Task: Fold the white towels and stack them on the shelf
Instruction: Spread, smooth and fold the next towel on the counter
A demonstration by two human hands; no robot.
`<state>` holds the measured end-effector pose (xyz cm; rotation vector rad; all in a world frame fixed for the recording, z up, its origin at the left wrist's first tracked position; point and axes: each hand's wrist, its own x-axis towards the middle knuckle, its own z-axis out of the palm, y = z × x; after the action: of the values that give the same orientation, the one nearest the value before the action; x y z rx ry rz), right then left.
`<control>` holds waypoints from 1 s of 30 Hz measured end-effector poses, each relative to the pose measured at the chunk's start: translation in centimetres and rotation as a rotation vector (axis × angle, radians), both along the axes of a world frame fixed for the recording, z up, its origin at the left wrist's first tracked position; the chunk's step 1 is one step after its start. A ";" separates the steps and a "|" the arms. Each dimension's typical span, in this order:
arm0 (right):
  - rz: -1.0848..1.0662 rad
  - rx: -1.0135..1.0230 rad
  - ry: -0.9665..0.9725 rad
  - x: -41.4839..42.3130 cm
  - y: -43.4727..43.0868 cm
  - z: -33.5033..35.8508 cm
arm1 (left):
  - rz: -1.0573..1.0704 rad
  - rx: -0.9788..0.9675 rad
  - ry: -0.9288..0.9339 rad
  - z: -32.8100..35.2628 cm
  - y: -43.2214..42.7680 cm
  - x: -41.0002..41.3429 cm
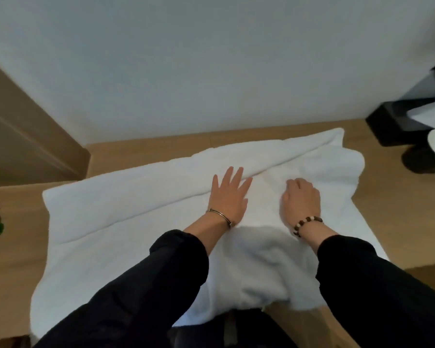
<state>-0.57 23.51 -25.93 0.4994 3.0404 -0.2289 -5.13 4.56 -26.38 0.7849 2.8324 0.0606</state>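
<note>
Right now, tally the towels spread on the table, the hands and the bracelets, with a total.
white towel: 1
hands: 2, the left hand and the right hand
bracelets: 2, a metal bangle and a beaded bracelet
Total: 5
</note>
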 end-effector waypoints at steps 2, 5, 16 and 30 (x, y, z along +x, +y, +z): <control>-0.013 0.099 -0.194 2.2 2.9 -1.3 | 0.002 -0.043 -0.057 -0.7 2.3 -0.3; -0.033 0.155 -0.218 4.9 5.9 -2.2 | 0.083 -0.046 -0.120 -1.6 4.1 -0.4; -0.665 -0.956 -0.010 -2.0 4.6 1.3 | 0.029 0.073 0.030 -0.9 3.2 -1.8; -0.487 -1.306 0.166 -12.6 -0.9 5.0 | 0.634 0.195 0.491 7.9 -8.6 -12.7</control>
<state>-13.16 22.64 -20.98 0.9964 2.0795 -2.0583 -17.82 -3.99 -18.51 -0.1324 3.4659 0.2727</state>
